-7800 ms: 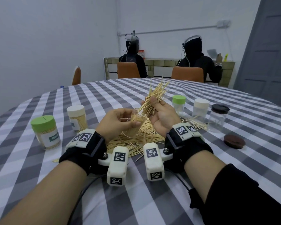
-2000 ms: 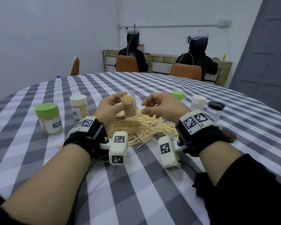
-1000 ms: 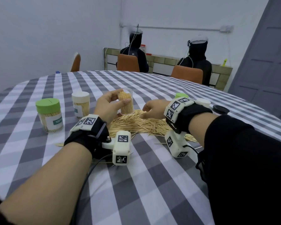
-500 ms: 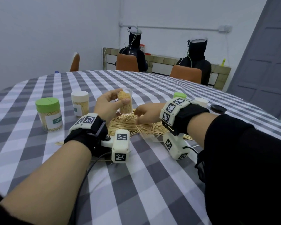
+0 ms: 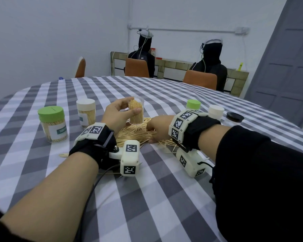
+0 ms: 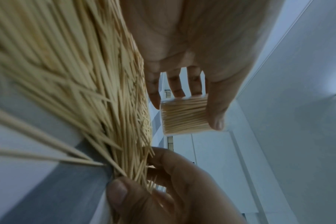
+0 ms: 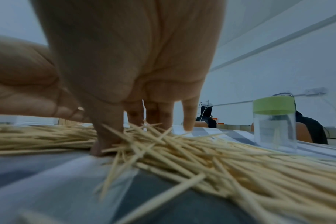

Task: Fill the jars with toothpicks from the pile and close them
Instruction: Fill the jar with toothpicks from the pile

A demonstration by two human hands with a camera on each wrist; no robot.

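Over the middle of the table (image 5: 164, 95), just above the far edge of the toothpick pile (image 5: 135, 135), I am holding the open clear jar (image 5: 136, 112) upright in my left hand (image 5: 119, 114), thumb on the near side and fingers curled round the back, so its mouth is staying level and close to the supply. It is already looking packed with toothpicks standing on end, so I judge it nearly full. My right hand (image 5: 157, 130) is pressing down into the pile, thumb and fingers closing on a small cluster of sticks (image 7: 136, 136); the little finger is lifted clear. I am keeping the grab low and near the jar so the carry is short and few sticks scatter. Towards the left edge, a green-lidded jar (image 5: 52, 124) and a white-lidded jar (image 5: 86, 112) are standing closed and filled, set aside out of the working space. Towards the right edge, another green-lidded jar (image 5: 193, 104), which looks almost empty in the right wrist view, a white-capped jar (image 5: 216, 111) and a dark-lidded jar (image 5: 234, 117) are waiting in a row behind my right wrist. Two people are sitting at a counter beyond the far edge.
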